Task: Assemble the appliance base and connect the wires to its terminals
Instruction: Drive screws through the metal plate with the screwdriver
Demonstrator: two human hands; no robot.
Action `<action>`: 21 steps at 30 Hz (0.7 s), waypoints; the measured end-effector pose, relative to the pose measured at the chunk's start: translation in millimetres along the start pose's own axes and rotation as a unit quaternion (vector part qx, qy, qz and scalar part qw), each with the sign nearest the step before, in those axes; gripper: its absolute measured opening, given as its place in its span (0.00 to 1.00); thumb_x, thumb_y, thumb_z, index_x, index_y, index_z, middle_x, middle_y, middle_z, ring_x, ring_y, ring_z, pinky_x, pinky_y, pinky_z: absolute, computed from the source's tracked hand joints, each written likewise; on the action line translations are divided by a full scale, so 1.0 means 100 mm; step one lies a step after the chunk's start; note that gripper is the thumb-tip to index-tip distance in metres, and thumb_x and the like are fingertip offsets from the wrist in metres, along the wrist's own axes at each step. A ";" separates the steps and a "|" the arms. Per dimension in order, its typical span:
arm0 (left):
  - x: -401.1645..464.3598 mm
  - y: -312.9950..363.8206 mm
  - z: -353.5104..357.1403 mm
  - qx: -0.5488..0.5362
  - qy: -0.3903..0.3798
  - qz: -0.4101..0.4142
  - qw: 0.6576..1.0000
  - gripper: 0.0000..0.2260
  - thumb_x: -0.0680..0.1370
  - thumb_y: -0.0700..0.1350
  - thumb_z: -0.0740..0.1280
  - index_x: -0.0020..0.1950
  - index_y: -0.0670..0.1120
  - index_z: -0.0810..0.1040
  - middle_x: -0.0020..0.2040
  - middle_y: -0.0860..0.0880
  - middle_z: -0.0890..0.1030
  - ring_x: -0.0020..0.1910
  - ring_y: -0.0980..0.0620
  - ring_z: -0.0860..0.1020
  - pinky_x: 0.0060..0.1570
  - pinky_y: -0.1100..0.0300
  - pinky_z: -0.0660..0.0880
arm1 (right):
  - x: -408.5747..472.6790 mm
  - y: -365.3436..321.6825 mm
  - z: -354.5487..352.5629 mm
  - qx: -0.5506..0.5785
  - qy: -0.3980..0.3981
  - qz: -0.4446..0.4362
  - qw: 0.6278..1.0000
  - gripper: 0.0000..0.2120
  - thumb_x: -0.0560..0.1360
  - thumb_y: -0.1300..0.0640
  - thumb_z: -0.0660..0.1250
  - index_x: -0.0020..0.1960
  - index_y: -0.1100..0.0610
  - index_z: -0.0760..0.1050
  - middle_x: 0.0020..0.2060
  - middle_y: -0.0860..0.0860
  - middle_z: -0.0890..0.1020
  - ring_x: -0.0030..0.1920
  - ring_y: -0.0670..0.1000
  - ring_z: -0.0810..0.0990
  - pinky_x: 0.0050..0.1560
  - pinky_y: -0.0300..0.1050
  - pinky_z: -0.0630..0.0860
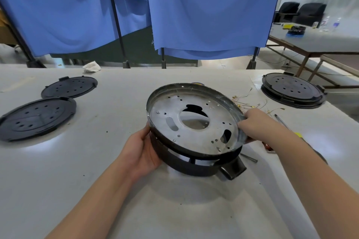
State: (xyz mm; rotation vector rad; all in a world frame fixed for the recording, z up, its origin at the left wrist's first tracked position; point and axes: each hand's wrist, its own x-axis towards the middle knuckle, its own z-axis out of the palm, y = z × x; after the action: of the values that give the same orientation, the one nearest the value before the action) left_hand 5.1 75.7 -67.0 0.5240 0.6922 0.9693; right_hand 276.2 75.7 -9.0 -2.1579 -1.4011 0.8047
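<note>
A round metal pan (194,139) with a big centre hole and several small holes sits tilted on a black plastic base ring (186,165) at the middle of the white table (97,190). The ring has a black socket stub (233,170) at its front right. My left hand (140,151) holds the left side of the ring and pan. My right hand (256,122) grips the pan's right rim, fingers curled over the edge. A bundle of thin wires (250,104) with gold terminals lies just behind my right hand.
Two black perforated covers (37,117) (70,86) lie at the left. A stack of black covers (293,90) stands at the back right. A screwdriver (283,122) and a metal rod (249,158) lie right of the base. Blue curtains (204,15) hang behind.
</note>
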 end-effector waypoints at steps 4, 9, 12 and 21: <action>0.01 -0.01 0.02 -0.007 0.037 0.015 0.999 0.24 0.85 0.51 0.52 0.53 0.40 0.85 0.45 0.42 0.86 0.40 0.45 0.85 0.35 0.56 0.81 | -0.03 -0.05 0.01 -0.024 0.008 0.005 1.000 0.07 0.73 0.68 0.56 0.45 0.66 0.72 0.43 0.67 0.81 0.40 0.63 0.84 0.49 0.63 0.80; 0.00 -0.07 0.19 0.033 0.114 0.083 0.989 0.21 0.84 0.50 0.54 0.67 0.34 0.69 0.32 0.47 0.84 0.29 0.52 0.82 0.36 0.54 0.83 | -0.06 -0.04 0.03 0.008 -0.019 0.024 0.999 0.07 0.73 0.68 0.58 0.48 0.67 0.73 0.42 0.65 0.82 0.39 0.61 0.85 0.47 0.61 0.81; 0.02 -0.11 0.16 0.051 0.169 0.114 0.978 0.20 0.83 0.55 0.56 0.62 0.45 0.80 0.49 0.45 0.86 0.50 0.44 0.84 0.55 0.46 0.79 | -0.10 -0.01 0.06 0.030 -0.025 0.022 0.999 0.07 0.72 0.67 0.58 0.49 0.66 0.73 0.43 0.64 0.81 0.37 0.58 0.85 0.41 0.54 0.83; -0.05 -0.13 0.22 0.065 0.237 0.130 0.961 0.14 0.80 0.51 0.59 0.50 0.46 0.83 0.44 0.45 0.86 0.40 0.44 0.84 0.40 0.55 0.79 | -0.18 0.03 0.06 0.066 -0.042 0.009 0.997 0.09 0.72 0.67 0.58 0.50 0.64 0.74 0.46 0.62 0.81 0.40 0.56 0.84 0.37 0.45 0.83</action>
State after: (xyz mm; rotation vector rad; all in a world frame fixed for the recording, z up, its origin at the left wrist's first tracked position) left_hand 26.3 62.6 -59.9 0.5089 1.1422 1.3223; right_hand 268.0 58.7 -11.1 -2.0604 -1.3316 0.9762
